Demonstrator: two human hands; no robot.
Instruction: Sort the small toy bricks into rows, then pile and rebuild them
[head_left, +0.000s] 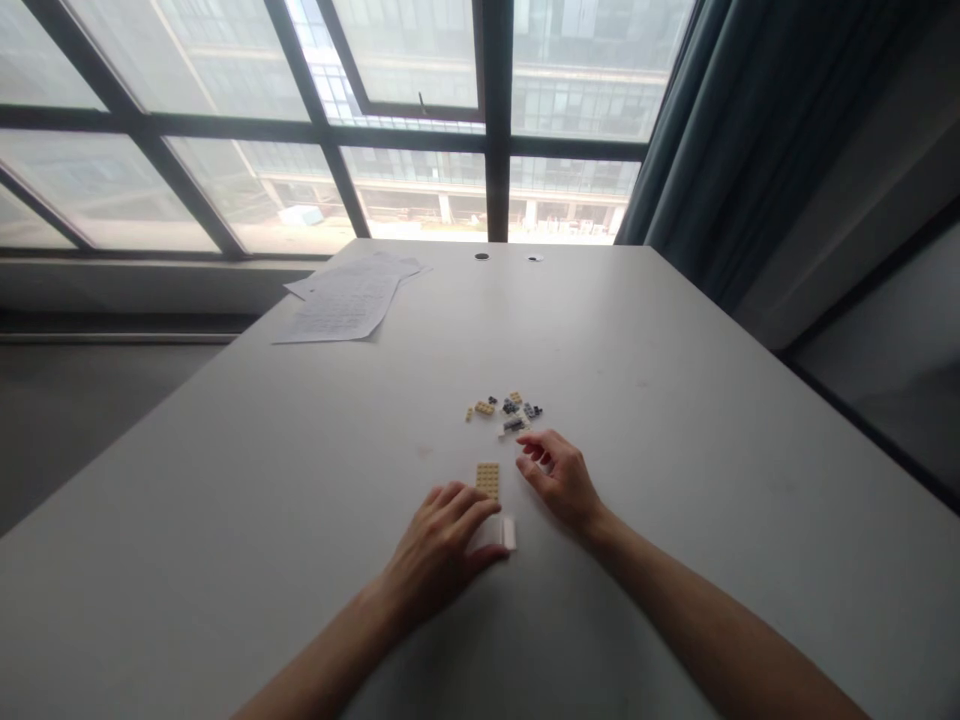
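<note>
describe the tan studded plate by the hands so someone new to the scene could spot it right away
Start at the white table under the window and find the left hand near its front edge. The tan plate lies flat at that hand's fingertips. It is one long studded rectangle, much bigger than the loose small pieces scattered beyond it.

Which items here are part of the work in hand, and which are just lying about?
In hand: tan plate, small white piece, pile of small bricks, left hand, right hand.
Lying about: papers, curtain.
</note>
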